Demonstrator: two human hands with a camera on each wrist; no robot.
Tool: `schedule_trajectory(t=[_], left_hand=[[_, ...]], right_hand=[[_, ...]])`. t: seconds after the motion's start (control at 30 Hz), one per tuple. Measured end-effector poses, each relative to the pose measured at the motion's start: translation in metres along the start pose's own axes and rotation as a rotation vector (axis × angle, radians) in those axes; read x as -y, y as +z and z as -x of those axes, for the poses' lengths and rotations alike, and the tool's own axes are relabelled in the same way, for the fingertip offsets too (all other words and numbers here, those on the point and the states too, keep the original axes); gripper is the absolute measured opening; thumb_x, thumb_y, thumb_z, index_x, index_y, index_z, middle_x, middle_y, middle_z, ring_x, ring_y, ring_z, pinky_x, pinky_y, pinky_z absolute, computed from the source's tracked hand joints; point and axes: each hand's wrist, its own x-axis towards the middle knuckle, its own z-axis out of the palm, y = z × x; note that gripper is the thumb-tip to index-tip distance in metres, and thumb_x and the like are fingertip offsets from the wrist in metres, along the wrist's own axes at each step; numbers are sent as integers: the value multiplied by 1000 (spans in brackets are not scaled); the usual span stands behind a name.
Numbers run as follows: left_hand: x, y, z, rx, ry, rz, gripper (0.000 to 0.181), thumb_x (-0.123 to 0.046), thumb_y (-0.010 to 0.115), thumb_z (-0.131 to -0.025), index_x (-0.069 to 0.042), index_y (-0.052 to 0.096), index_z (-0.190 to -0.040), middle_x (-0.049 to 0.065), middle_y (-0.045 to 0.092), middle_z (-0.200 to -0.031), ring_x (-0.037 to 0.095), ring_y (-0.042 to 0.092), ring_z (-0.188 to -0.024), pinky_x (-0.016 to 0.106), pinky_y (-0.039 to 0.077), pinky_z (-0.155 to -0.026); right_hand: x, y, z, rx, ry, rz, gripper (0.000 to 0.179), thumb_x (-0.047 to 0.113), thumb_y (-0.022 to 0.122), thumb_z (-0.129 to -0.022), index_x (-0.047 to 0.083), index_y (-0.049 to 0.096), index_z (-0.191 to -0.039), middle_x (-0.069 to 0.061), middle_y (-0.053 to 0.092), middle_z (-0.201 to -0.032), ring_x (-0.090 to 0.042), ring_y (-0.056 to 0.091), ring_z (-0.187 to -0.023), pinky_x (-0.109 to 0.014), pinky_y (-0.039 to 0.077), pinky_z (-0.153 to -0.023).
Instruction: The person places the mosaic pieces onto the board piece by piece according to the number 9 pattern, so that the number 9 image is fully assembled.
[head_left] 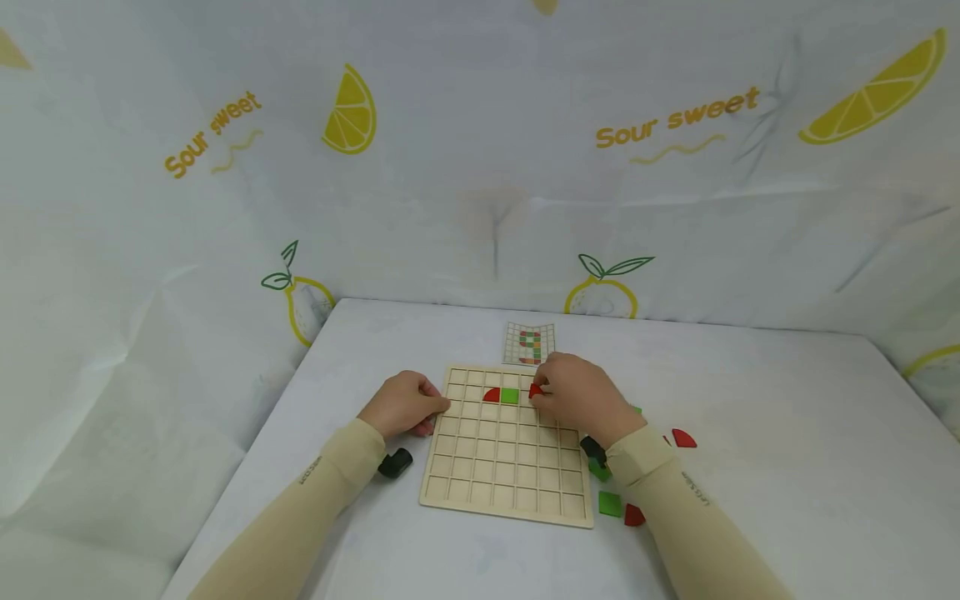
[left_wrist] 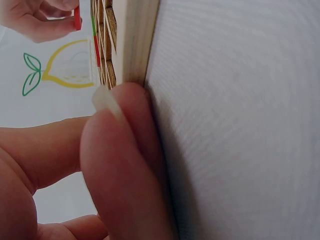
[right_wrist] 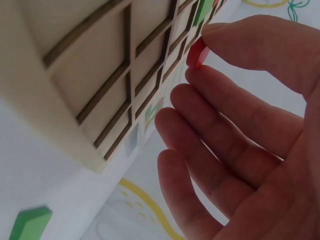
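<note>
A wooden grid board (head_left: 483,471) lies flat on the white table. On it a red quarter-circle tile (head_left: 492,395) and a green square tile (head_left: 510,396) sit side by side in one row of cells. My left hand (head_left: 405,402) holds the board's left edge; in the left wrist view the thumb and a finger (left_wrist: 131,95) meet at that edge. Above the same row, my right hand (head_left: 581,392) pinches a red tile (right_wrist: 198,52) between thumb and index finger, its other fingers spread loosely. The hand hides part of the tile in the head view.
Behind the board lies a pattern card (head_left: 529,343) with a coloured figure on a grid. Loose green tiles (head_left: 610,504) and red tiles (head_left: 684,438) are scattered right of the board. A white printed sheet (head_left: 480,167) stands behind the table.
</note>
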Motion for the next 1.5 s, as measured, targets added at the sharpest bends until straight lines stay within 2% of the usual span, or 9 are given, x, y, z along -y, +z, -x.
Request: schedule_trajectory(t=[0.13,0.3,0.7,1.5], left_hand=[[0,1,-1,3,-3,-4,21,-28,80,-100,-10,69,-99,5,73,-73,13,66,-59,25,55,-61],[0,1,0,-1,0,-9,21,-29,80,-100,-10,69,-99,5,73,-73,13,66,-59,26,54,-61],[-1,0,-3,-5,-6,-9,22,-30,80,-99,-11,70,-99,5,73,-77,13,67,-60,26,54,-62],[-1,0,-2,-3,-14,-19,22,-31,80,-99,-11,70,-100,4,74,-75,13,67,-60,26,54,-63]], right_hand=[[4,5,-1,-2,-42,6,8,19,79,-95,12,81,-97,0,73,-100,-14,64,-85,-34,58,-74],[7,10,-2,-6,-46,31,8,20,80,-96,13,80,-95,1,73,-100,-13,62,-83,-32,56,-70],[7,13,-5,-11,-68,57,8,19,81,-96,13,79,-92,0,70,-97,-13,61,-83,-33,56,-71],[5,13,-6,6,-67,53,8,20,80,-97,12,81,-97,-1,73,-101,-15,63,-87,-36,59,-76]])
